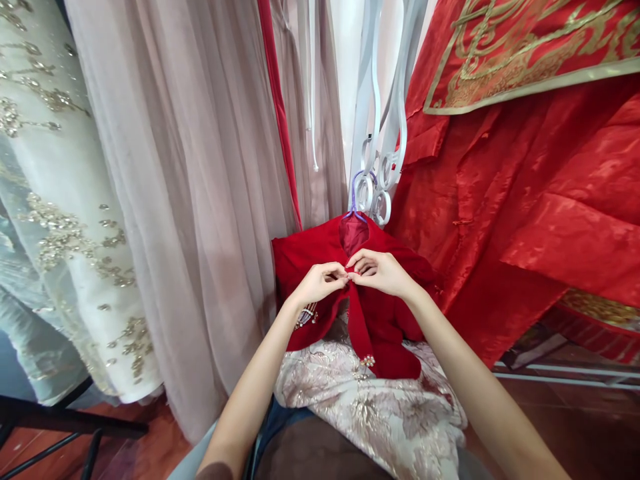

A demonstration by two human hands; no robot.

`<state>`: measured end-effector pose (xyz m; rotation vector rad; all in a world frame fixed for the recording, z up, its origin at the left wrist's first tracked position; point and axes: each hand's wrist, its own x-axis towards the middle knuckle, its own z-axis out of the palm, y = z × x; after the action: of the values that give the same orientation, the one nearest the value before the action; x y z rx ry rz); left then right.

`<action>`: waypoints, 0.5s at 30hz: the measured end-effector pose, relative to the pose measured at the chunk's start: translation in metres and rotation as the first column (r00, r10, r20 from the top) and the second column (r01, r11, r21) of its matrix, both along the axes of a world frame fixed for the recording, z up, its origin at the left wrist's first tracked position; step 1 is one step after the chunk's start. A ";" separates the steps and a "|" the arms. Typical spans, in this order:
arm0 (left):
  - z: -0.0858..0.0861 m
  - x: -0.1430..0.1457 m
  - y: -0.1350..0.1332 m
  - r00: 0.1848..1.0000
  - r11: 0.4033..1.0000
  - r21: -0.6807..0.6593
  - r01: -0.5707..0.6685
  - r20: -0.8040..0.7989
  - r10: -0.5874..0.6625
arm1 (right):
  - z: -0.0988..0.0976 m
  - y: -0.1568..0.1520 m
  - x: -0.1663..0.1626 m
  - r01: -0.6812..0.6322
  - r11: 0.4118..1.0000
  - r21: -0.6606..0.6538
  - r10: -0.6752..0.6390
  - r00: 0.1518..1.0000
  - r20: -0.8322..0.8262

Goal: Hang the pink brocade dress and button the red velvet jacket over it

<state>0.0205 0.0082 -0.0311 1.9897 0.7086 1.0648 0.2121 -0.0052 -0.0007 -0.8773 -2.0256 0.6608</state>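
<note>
A dark red velvet jacket [320, 240] hangs on a purple hanger [355, 193] in front of me. Both my hands meet at its front, just below the neck opening. My left hand [324, 280] pinches the red cloth from the left. From the right, my right hand [377, 272] pinches the same spot, fingertips touching those of the left. Whatever small fastening may lie between the fingers is hidden. Beaded trims show on the jacket's left front and lower edge. Beneath it spreads a pale brocade garment [380, 400] with a floral pattern.
A white scrolled metal stand [383, 160] rises behind the hanger. Pale pink sheer fabric [185, 167] and a white gown with gold beading [75, 200] hang on the left. Red embroidered garments [520, 167] fill the right. Black furniture legs [75, 420] stand at lower left.
</note>
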 end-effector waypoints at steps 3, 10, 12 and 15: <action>-0.001 0.001 0.004 1.000 1.000 0.002 -0.001 -0.003 0.001 | -0.003 0.000 -0.002 0.032 0.997 0.071 -0.035 0.999 0.035; 0.001 -0.001 0.006 0.999 0.994 0.113 0.006 -0.052 0.000 | -0.013 0.002 -0.005 0.104 0.976 0.192 -0.115 0.992 0.048; -0.001 0.001 0.007 0.999 0.997 0.072 0.002 -0.040 0.001 | -0.016 0.003 -0.006 0.117 0.974 0.193 -0.119 0.993 0.003; -0.005 0.004 0.007 0.999 0.999 -0.050 -0.019 0.045 0.022 | -0.020 0.004 -0.007 0.126 0.976 0.180 -0.115 0.991 -0.069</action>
<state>0.0244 0.0154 -0.0358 1.9138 0.7253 1.0915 0.2051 -0.0016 -0.0203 -0.8534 -1.9294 0.4190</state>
